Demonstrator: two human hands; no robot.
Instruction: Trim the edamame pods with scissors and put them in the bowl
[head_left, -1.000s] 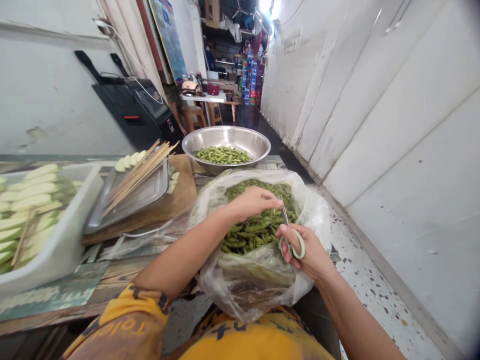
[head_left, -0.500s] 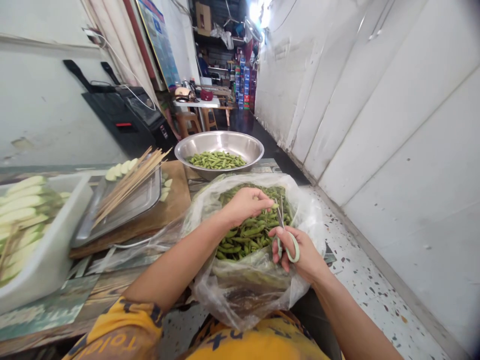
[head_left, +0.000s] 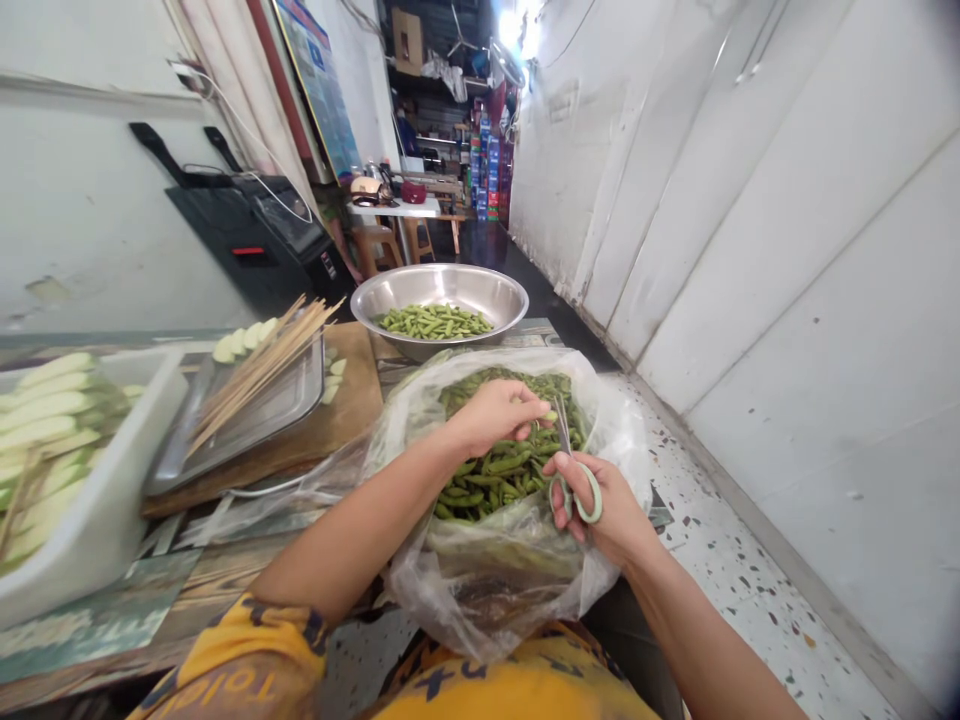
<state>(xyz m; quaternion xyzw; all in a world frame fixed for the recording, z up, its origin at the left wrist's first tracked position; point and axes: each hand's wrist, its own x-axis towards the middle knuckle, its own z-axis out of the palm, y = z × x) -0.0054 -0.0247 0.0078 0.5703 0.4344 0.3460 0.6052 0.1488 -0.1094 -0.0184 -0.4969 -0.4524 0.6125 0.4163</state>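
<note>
My left hand (head_left: 501, 412) pinches a green pod (head_left: 551, 415) above the heap of pods (head_left: 499, 475) in a clear plastic bag (head_left: 480, 605). In my right hand (head_left: 604, 505) are scissors (head_left: 562, 430) with pale green handles, my fingers through the loops. The blades point up and away from me, their tips beside the pod. Behind the bag stands a wide steel bowl (head_left: 491, 285) with more green pods (head_left: 435, 320) in its bottom.
Left of the bag, a metal tray (head_left: 262, 425) with wooden skewers (head_left: 259, 375) and pale slices rests on a wooden board (head_left: 356, 385). A white bin (head_left: 112, 500) of sliced vegetables is at far left. A white wall (head_left: 750, 250) runs along the right.
The scissor blades have come closer together, and both hands have shifted very slightly. The pod remains in my left hand.
</note>
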